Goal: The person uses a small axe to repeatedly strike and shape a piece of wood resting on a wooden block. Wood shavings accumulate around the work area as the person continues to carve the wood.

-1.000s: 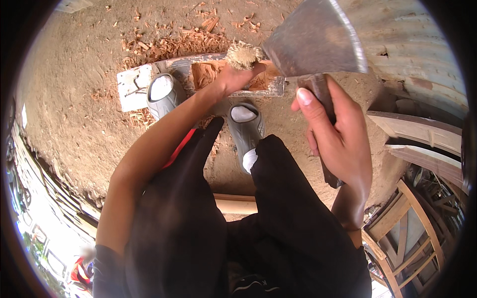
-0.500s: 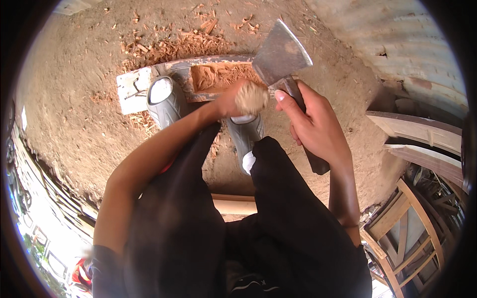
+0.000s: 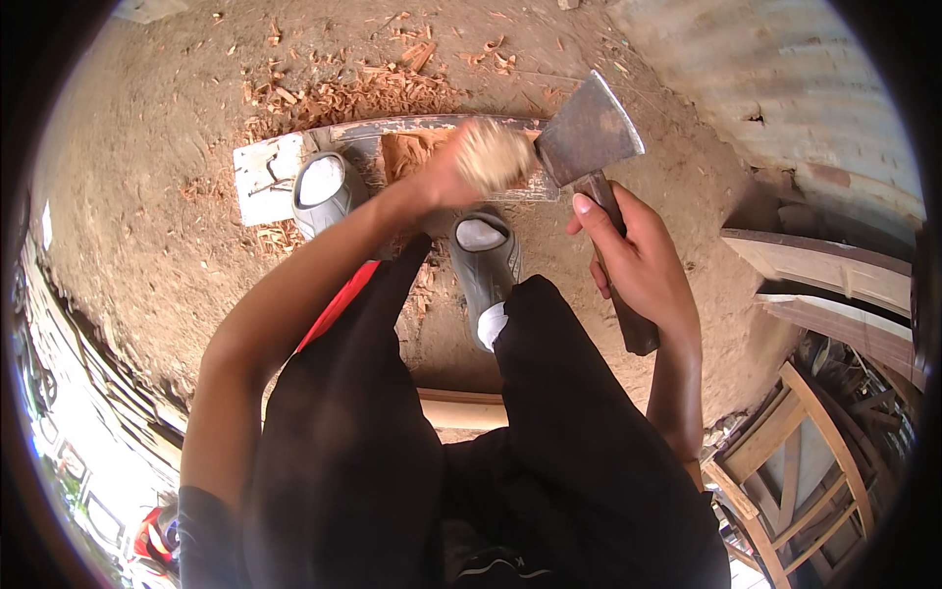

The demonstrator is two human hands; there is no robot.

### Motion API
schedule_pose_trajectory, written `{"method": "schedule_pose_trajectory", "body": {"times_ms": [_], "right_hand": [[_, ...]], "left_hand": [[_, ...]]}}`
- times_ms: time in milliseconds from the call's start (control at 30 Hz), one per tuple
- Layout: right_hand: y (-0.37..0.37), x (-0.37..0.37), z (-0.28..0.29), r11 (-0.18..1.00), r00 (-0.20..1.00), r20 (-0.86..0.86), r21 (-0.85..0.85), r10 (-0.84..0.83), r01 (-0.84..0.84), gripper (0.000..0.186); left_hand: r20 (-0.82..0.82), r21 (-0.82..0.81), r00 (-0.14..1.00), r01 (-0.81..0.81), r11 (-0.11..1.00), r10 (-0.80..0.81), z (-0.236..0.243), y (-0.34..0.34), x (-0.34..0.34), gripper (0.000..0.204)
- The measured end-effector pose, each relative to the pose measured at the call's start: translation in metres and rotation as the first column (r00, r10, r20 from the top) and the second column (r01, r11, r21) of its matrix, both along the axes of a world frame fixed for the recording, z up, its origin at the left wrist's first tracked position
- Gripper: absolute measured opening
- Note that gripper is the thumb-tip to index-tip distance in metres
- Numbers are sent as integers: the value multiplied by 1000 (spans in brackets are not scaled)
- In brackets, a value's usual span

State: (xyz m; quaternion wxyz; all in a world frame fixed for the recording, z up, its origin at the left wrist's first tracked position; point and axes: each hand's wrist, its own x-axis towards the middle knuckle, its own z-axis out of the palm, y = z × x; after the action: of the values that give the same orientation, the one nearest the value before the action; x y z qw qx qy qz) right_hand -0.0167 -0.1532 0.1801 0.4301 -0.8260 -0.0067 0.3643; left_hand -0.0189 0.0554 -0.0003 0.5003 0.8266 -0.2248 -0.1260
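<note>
My right hand [image 3: 646,257] is wrapped round the dark wooden handle of a hatchet [image 3: 591,134], its broad metal blade raised up and away from me. To its left, my left hand [image 3: 444,179] is closed round a pale piece of wood [image 3: 495,157], whose rough chopped end faces up. Motion smears that hand and the wood a little, and the lower part of the wood is hidden. Beneath them lies a worn wooden block [image 3: 345,131] with a hollowed recess in it. The hatchet blade shows close to the wood's right side; whether they touch I cannot tell.
Grey shoes [image 3: 322,191] on my feet stand by the block. Wood shavings [image 3: 378,93] lie scattered on the dirt floor beyond it. A corrugated metal wall [image 3: 785,88] rises on the right, with wooden panels [image 3: 824,257] and a chair-like wooden frame [image 3: 800,442] nearer me.
The hatchet and my right hand have moved right and slightly toward me, away from the piece of wood. My left hand has shifted slightly farther from me with the wood.
</note>
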Motion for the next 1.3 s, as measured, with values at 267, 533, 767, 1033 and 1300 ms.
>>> {"method": "schedule_pose_trajectory", "body": {"times_ms": [267,533,767,1033,1300], "right_hand": [[-1,-3,-4,1000,999,-48,10,18,-17,39],[4,-8,-10,996,996,-25,-10,87,-87,44],[16,0,-8,982,982,15,-26,186,-186,37],[49,22,22,963,942,225,45,249,-265,30],[68,28,-19,947,882,365,3,299,-322,31]], "left_hand": [[-480,60,727,-531,845,491,47,29,-4,50],[-580,17,632,-621,783,514,9,23,-12,49],[-492,-149,701,-653,743,517,-4,18,2,41],[-603,-57,644,-624,779,472,21,14,14,36],[-387,-255,764,-626,737,516,-2,8,10,37]]}}
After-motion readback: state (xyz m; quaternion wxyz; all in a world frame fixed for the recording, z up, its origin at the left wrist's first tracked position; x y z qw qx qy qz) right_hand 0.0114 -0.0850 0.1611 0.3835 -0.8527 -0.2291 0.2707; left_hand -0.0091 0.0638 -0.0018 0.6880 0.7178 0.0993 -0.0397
